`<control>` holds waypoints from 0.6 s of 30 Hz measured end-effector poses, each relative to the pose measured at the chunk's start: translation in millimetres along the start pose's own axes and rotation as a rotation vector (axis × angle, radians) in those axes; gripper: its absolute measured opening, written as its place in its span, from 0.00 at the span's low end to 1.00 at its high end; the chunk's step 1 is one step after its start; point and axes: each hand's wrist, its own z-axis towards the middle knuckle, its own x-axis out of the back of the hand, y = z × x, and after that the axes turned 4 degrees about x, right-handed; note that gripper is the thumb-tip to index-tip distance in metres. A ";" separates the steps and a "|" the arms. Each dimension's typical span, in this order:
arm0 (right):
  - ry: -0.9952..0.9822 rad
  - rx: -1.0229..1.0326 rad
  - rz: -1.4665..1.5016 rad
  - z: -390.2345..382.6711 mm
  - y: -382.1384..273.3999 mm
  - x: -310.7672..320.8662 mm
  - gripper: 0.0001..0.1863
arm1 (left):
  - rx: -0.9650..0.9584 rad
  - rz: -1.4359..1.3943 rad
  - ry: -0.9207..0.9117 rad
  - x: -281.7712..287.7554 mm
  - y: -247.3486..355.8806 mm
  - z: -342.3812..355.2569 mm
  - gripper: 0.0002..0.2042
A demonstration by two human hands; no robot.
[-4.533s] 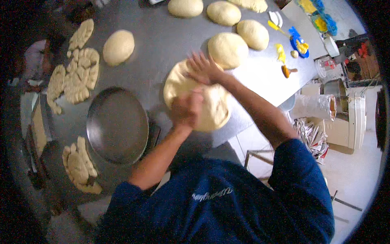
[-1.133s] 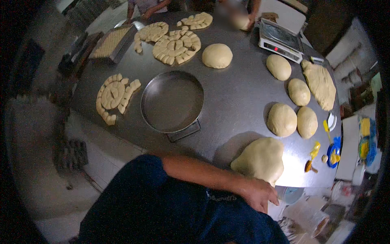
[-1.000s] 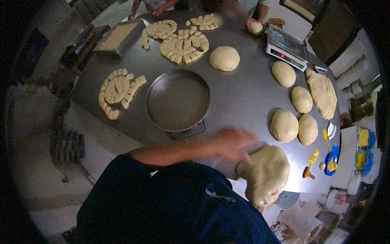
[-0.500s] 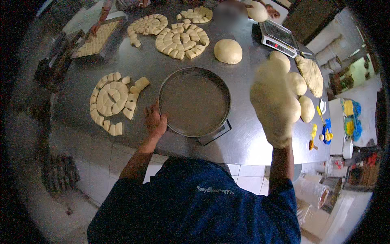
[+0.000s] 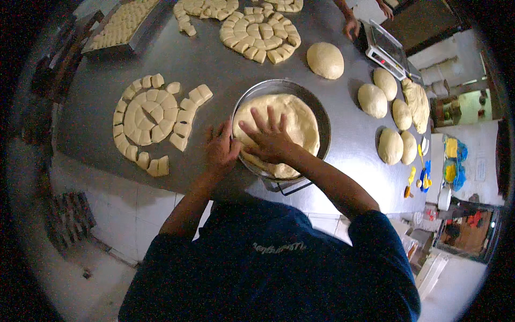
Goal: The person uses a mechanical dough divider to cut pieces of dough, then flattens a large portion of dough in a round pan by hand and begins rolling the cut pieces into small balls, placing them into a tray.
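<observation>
A round metal pan (image 5: 323,112) sits in front of me with a flattened piece of dough (image 5: 300,121) in it. The dough covers most of the bottom and has an uneven, dented surface. My right hand (image 5: 268,135) lies palm down on the dough, fingers spread. At the pan's left rim, my left hand (image 5: 221,147) holds the edge, its thumb against the side. Part of a dark flat stand (image 5: 292,187) shows under the pan's near edge.
Left lies a ring of cut dough pieces (image 5: 147,121); another cut spiral (image 5: 260,35) is farther back. Several dough balls (image 5: 372,101) stand right, near a scale (image 5: 385,51). A tray (image 5: 120,24) of small pieces is at far left. Another person's hand (image 5: 351,27) rests beside the scale.
The large dough piece that my right hand held at the right now lies in the pan, with that hand flat on it. My left hand stays at the pan's rim. The view has shifted.
</observation>
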 end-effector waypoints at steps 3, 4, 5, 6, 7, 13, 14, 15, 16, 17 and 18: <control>0.558 0.056 -0.672 21.4 70.4 -77.7 0.42 | -0.093 -0.051 0.048 -24.4 6.9 9.6 0.36; 0.518 0.078 -0.612 25.6 81.3 -79.6 0.42 | -0.047 -0.040 0.014 -14.0 16.9 6.7 0.36; 0.482 0.111 -0.556 32.7 90.9 -74.0 0.42 | -0.023 -0.030 0.001 -4.7 22.1 15.8 0.36; 0.115 0.121 -0.115 46.1 94.8 -21.8 0.41 | -0.026 -0.053 0.045 -2.9 8.8 9.6 0.37; -0.263 0.091 0.306 47.0 102.8 15.4 0.41 | -0.061 -0.086 0.072 -1.4 -0.9 3.8 0.37; 0.123 0.107 -0.729 -24.2 183.5 -96.0 0.33 | -0.518 0.258 -0.392 -10.6 96.0 42.0 0.46; 0.137 0.077 -0.458 -4.0 178.3 -73.3 0.32 | -0.489 0.316 -0.529 -29.6 96.4 40.7 0.48; 0.147 0.032 -0.194 8.7 173.9 -55.0 0.31 | -0.476 0.369 -0.669 -43.4 97.8 37.6 0.50; 0.061 -0.051 -0.151 8.6 132.5 -51.3 0.33 | -0.452 0.406 -0.692 -37.5 99.4 22.6 0.52; -0.025 -0.135 -0.122 7.0 89.9 -42.9 0.36 | -0.437 0.446 -0.702 -27.9 105.0 3.2 0.54; -0.113 -0.225 -0.113 2.7 47.8 -31.9 0.38 | -0.457 0.493 -0.585 -49.3 95.6 -21.3 0.54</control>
